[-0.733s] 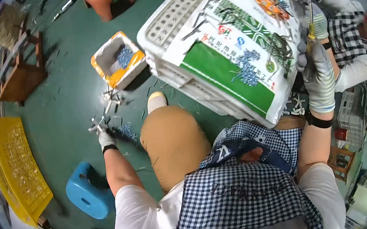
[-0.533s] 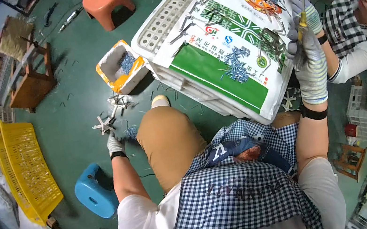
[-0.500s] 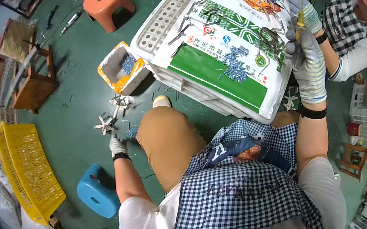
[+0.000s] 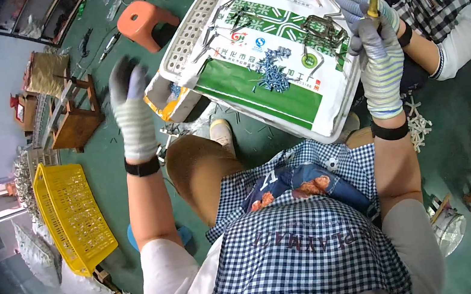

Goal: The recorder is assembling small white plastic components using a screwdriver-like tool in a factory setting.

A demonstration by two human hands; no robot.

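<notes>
My left hand [image 4: 132,110], in a striped work glove with dark fingers, is raised above the floor left of the work surface. Its fingertips are blurred, but thumb and fingers stand apart with nothing seen between them. My right hand [image 4: 381,67], gloved alike, is closed around a screwdriver [image 4: 373,7] with a yellow handle, its shaft pointing away from me. Beside it lies the printed white and green sack [image 4: 226,84] covering an upturned white crate [image 4: 177,49]. A heap of blue screws [image 4: 273,73] and a cluster of dark metal pieces [image 4: 323,33] rest on the sack.
Across at the right, a co-worker's gloved hand [image 4: 350,1] is close to my right hand. A foam box [image 4: 180,103] with orange tape stands left of the crate. An orange stool [image 4: 145,23], a yellow basket [image 4: 76,219] and white pieces [image 4: 420,128] are on the floor.
My left hand has risen from the white cross-shaped pieces on the floor and moved forward. My right hand still holds the screwdriver. The view has shifted, and the co-worker's hands have moved.
</notes>
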